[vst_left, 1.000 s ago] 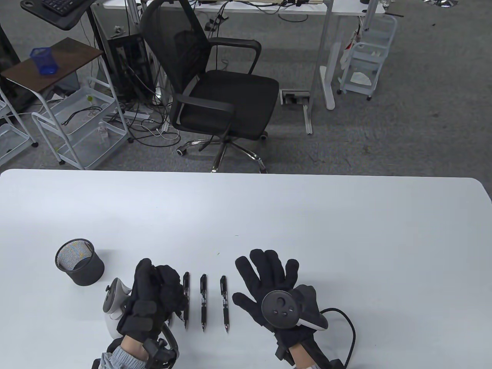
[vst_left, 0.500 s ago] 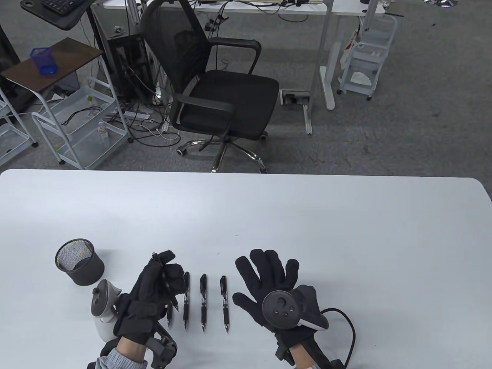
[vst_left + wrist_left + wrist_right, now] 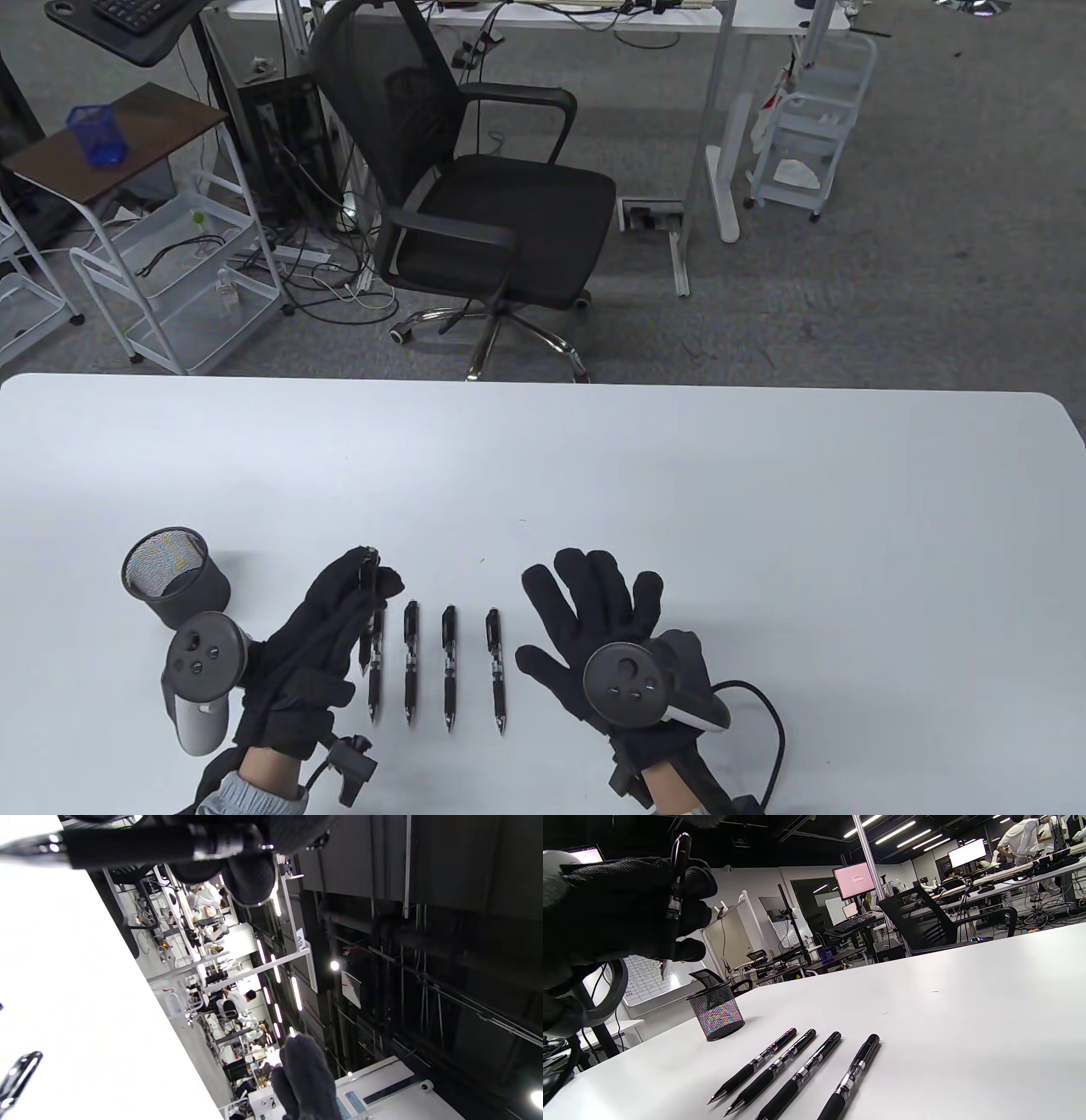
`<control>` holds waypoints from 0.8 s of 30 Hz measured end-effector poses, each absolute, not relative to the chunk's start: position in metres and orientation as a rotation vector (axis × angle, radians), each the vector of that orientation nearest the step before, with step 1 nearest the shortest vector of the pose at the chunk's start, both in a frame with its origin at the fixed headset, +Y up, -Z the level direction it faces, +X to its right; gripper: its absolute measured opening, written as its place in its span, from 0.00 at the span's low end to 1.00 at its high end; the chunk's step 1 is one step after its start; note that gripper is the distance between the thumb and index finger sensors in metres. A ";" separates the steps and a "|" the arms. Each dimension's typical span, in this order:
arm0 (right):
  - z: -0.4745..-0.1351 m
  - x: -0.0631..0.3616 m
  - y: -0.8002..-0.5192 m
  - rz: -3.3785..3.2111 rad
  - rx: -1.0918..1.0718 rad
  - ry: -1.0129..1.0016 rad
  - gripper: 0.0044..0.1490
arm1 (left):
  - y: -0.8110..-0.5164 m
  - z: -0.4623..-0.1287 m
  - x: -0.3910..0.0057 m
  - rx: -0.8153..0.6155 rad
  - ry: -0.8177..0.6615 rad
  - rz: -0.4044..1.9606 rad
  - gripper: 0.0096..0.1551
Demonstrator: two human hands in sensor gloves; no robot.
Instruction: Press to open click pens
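My left hand (image 3: 339, 607) grips a black click pen (image 3: 368, 577) above the table, button end away from me and tip toward me. The right wrist view shows this pen (image 3: 676, 878) upright in the gloved fingers (image 3: 628, 908). The left wrist view shows its barrel (image 3: 127, 844) across the top under the fingertips. Several more black pens (image 3: 448, 671) lie side by side between my hands, tips toward me, and they also show in the right wrist view (image 3: 797, 1069). My right hand (image 3: 594, 620) rests flat and open on the table, right of the row, holding nothing.
A black mesh pen cup (image 3: 174, 586) stands on the white table (image 3: 679, 475) left of my left hand, and it also shows in the right wrist view (image 3: 716, 1012). A black office chair (image 3: 484, 195) stands beyond the far edge.
My left hand has opened from a fist over the leftmost pens and rolled, so its tracker swung left and faces up. It now holds one pen raised. The right hand has barely moved.
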State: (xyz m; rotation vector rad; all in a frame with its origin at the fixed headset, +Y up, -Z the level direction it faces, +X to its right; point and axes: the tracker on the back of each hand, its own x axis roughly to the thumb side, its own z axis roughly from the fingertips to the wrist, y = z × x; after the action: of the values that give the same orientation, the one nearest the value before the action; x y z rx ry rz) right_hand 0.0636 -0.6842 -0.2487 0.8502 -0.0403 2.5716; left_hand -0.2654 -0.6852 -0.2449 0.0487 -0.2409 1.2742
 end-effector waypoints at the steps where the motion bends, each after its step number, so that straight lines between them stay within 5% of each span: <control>1: -0.249 0.064 -0.684 2.572 0.850 -0.039 0.47 | -0.685 -0.245 -0.266 0.050 -0.234 1.269 0.27; 13: -0.249 0.065 -0.684 2.568 0.845 -0.042 0.47 | -0.692 -0.249 -0.281 0.068 -0.075 1.034 0.29; 24: -0.249 0.067 -0.684 2.564 0.843 -0.039 0.47 | -0.726 -0.266 -0.303 -0.003 0.115 0.799 0.32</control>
State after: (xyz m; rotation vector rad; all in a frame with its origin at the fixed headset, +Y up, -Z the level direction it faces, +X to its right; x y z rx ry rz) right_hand 0.0667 -0.6836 -0.2493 0.8431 -0.0386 2.5637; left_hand -0.3034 -0.7264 -0.2661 -0.0032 0.1149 0.7994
